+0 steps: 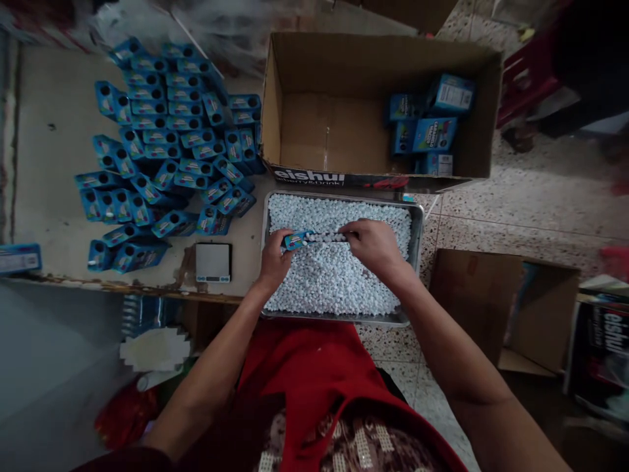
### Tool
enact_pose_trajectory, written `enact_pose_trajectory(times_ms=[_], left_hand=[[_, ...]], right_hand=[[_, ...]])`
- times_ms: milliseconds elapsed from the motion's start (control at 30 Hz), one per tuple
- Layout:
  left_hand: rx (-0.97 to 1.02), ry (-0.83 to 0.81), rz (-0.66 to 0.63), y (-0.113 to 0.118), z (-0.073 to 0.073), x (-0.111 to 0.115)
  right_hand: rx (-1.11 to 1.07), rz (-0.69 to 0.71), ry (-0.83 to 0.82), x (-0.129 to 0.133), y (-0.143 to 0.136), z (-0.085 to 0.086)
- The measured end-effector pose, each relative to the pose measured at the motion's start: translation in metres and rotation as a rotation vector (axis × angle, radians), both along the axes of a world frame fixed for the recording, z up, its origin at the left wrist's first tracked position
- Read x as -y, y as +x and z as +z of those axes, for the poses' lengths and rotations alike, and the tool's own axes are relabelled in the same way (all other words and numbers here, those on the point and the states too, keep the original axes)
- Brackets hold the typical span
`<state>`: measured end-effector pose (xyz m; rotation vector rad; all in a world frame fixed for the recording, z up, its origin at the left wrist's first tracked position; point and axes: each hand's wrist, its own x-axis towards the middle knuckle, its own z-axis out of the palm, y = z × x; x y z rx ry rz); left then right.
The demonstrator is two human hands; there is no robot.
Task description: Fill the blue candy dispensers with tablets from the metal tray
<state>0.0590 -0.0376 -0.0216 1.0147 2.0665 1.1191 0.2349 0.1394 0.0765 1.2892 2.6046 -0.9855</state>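
Note:
My left hand (276,262) is closed around a small blue box (295,240), holding it tilted over the metal tray (417,259). My right hand (376,246) is closed on the end of a narrow scoop (328,237). A row of white pellets lies along this scoop, and its tip meets the open end of the blue box. Beneath both hands, small round white pellets (334,285) fill the tray. The scoop's handle is hidden inside my right fist.
Many blue boxes (181,141) with dark round holes stand on the table (54,131) at left. A small scale (213,262) sits near its front edge. Behind the tray, a large carton (324,131) holds several blue boxes (432,134). Another carton (474,308) is at right.

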Motion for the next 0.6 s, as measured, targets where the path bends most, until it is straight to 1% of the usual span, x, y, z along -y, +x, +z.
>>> enact_pose_trajectory(times_ms=[33,100,133,167,200,233,267,333,367,400,433,467,500,533,567,600], left_hand=[[0.001,-0.005,-0.006,0.001,0.001,-0.001],[0.024,-0.015,-0.008,0.003,0.003,-0.002],[0.043,-0.016,-0.004,0.003,0.003,-0.003],[0.066,-0.014,0.003,0.003,0.002,-0.003],[0.096,-0.007,0.012,0.003,0.001,-0.004],[0.136,0.005,0.026,0.002,-0.001,-0.004],[0.187,0.023,0.042,0.0,-0.004,-0.003],[0.308,0.067,0.073,-0.004,-0.011,-0.002],[0.366,0.087,0.082,-0.007,-0.013,0.0],[0.413,0.098,0.085,-0.009,-0.015,0.002],[0.443,0.099,0.077,-0.01,-0.016,0.003],[0.455,0.085,0.055,-0.011,-0.015,0.005],[0.449,0.058,0.026,-0.011,-0.013,0.007],[0.427,0.024,-0.002,-0.01,-0.01,0.008],[0.392,-0.013,-0.018,-0.009,-0.006,0.01],[0.35,-0.044,-0.016,-0.008,0.0,0.011]], right_hand=[[0.084,0.056,0.058,0.005,-0.011,0.012],[0.2,0.143,0.122,0.014,-0.028,0.032],[0.224,0.167,0.134,0.018,-0.031,0.039],[0.222,0.173,0.138,0.02,-0.029,0.044],[0.19,0.155,0.137,0.021,-0.018,0.045],[0.134,0.112,0.133,0.02,0.0,0.043],[0.073,0.046,0.13,0.018,0.025,0.036],[-0.014,-0.125,0.125,0.015,0.093,0.013],[0.023,-0.211,0.133,0.016,0.13,-0.003],[0.093,-0.285,0.134,0.018,0.165,-0.021],[0.143,-0.361,0.115,0.023,0.193,-0.042],[0.15,-0.445,0.081,0.031,0.213,-0.063],[0.114,-0.508,0.013,0.04,0.221,-0.085],[0.042,-0.557,-0.063,0.05,0.218,-0.107],[-0.049,-0.586,-0.136,0.059,0.205,-0.127],[-0.144,-0.596,-0.198,0.068,0.183,-0.145]])
